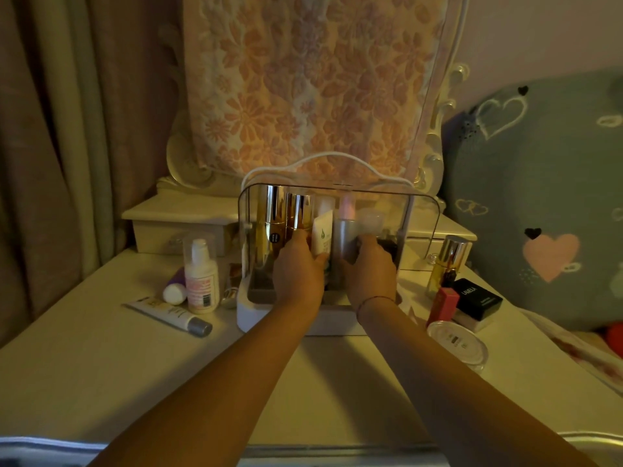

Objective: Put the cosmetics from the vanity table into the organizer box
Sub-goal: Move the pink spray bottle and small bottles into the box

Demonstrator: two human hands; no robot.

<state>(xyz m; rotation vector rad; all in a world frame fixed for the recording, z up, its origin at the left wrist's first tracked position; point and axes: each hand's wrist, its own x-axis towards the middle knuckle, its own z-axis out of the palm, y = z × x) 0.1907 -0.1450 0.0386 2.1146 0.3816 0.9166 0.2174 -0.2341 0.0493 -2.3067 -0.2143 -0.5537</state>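
1. One organizer box stands at the back middle of the desk, its clear lid raised over a white base.
2. Six things stand upright inside the box. From its left wall they are a first gold bottle, a second gold bottle touching it, one white tube and one silver bottle. One pink item stands behind the silver bottle, and one frosted cup is nearest the box's right wall.
3. Two hands reach into the box's open front.
   - The left hand has its fingers against the second gold bottle and the white tube. Whether they grip either cannot be told.
   - The right hand sits just beside the silver bottle. Its fingers are hidden deep in the box, so their hold cannot be told either. One thin bracelet circles that wrist.
4. Four things lie on the desk left of the box:
   - one white pump bottle, upright
   - one purple bottle, lying down
   - one long tube with a grey cap, lying down
   - one small shiny piece, just beside the box
5. Four things lie on the desk right of the box:
   - a third gold bottle
   - one pink carton
   - one black box
   - one clear round jar
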